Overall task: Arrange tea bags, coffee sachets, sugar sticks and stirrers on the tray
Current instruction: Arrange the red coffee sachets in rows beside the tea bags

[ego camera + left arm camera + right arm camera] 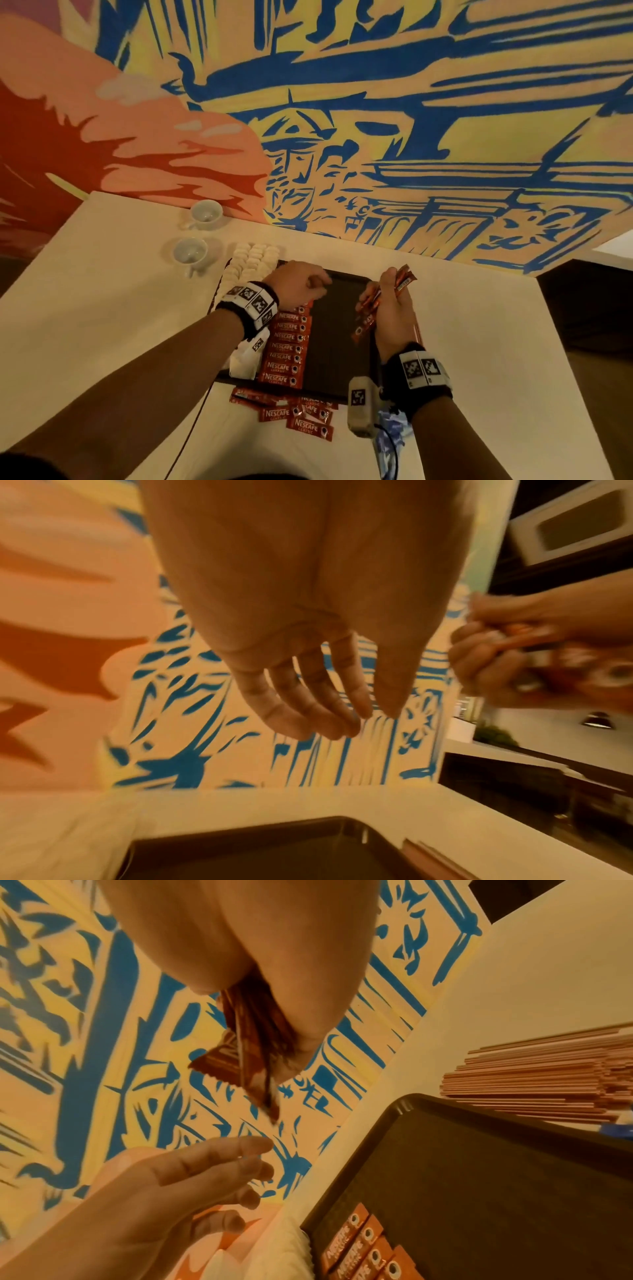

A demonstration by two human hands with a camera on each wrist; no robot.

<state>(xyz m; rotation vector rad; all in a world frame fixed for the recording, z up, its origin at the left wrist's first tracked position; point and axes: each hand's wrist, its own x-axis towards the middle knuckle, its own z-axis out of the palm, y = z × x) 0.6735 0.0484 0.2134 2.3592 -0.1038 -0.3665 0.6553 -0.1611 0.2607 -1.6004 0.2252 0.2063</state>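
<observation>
A dark tray [339, 329] lies on the white table. A column of red coffee sachets [287, 346] fills its left part, also seen in the right wrist view as sachets in a row [359, 1245]. My left hand [313, 283] hovers over the tray's far left; its fingers [329, 696] hang relaxed and hold nothing. My right hand [385, 296] is raised over the tray's right edge and grips a bundle of red sachets [404, 279], whose ends stick out below the palm [240, 1066]. Thin stirrers [548, 1074] are stacked on the table right of the tray.
Loose red sachets [298, 416] lie on the table in front of the tray. Rows of white packets [253, 262] sit at its far left corner. Two white cups [205, 214] [190, 254] stand at the back left, near the painted wall.
</observation>
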